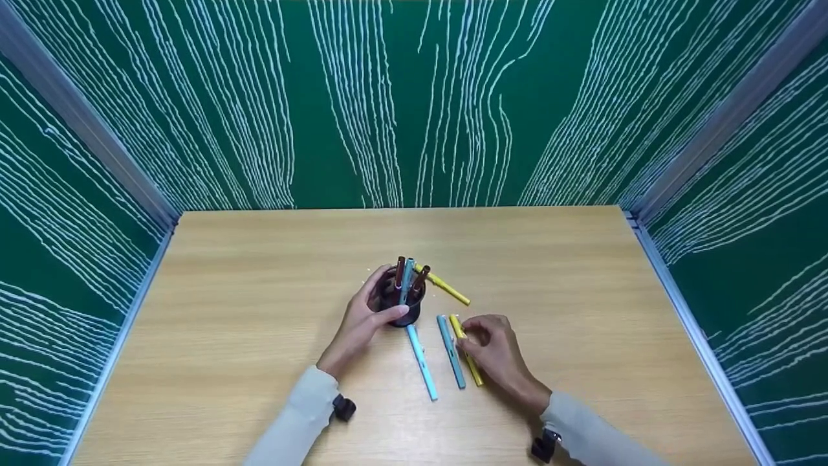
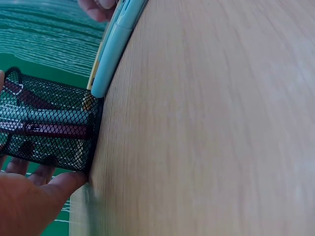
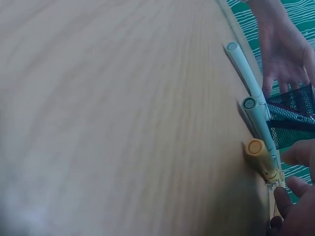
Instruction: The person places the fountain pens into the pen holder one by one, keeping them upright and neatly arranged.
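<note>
My left hand (image 1: 359, 321) grips a black mesh pen cup (image 1: 407, 316) from its left side, thumb across the front. The cup stands upright and holds two dark red pens (image 1: 400, 272) and a teal pen (image 1: 406, 285). To its right my right hand (image 1: 498, 349) has thumb and fingertips round the upper part of a yellow pen (image 1: 475, 370), which lies on the table. Beside that pen lie another teal pen (image 1: 451, 353) and a light blue pen (image 1: 424, 369). In the right wrist view, the fingers are by the yellow pen's clip (image 3: 278, 177).
A second yellow pen (image 1: 446, 286) lies slanting behind and right of the cup. The wooden table (image 1: 259, 291) is bordered by green panels (image 1: 414, 129) with white wavy lines and metal posts (image 1: 90, 110) at the back corners.
</note>
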Available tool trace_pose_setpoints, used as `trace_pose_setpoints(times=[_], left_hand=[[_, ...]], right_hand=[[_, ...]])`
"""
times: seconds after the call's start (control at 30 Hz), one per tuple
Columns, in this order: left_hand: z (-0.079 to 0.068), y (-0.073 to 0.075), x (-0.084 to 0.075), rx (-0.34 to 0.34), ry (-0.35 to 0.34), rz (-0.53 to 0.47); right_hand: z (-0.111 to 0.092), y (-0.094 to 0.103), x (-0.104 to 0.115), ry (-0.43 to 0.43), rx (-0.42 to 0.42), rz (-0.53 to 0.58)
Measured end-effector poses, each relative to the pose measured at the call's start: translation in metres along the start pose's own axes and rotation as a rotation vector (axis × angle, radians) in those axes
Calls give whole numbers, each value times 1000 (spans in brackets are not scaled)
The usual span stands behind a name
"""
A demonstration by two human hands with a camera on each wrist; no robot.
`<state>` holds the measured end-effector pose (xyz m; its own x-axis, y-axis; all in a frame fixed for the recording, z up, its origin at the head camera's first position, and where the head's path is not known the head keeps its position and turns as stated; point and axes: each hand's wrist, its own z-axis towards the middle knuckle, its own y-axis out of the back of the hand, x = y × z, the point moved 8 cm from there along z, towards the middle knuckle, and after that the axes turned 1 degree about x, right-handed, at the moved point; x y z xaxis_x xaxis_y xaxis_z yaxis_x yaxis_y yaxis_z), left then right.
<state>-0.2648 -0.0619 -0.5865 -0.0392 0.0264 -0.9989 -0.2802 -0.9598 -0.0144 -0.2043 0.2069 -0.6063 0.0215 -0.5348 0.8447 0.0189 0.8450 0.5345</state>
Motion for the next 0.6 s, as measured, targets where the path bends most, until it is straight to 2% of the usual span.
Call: trace_pose_setpoints(times=[0.17,0.37,0.6], left_hand=[[2,-2,-1,20,-36,-30],[2,-2,0,19,-42,-30],[1,-1,0,15,-29,-22]], right_hand=[[-2,1,-5,50,-24,-49],[-5,-1,-5,109,-57,-97],[-6,-2,-4,98,-85,-133]])
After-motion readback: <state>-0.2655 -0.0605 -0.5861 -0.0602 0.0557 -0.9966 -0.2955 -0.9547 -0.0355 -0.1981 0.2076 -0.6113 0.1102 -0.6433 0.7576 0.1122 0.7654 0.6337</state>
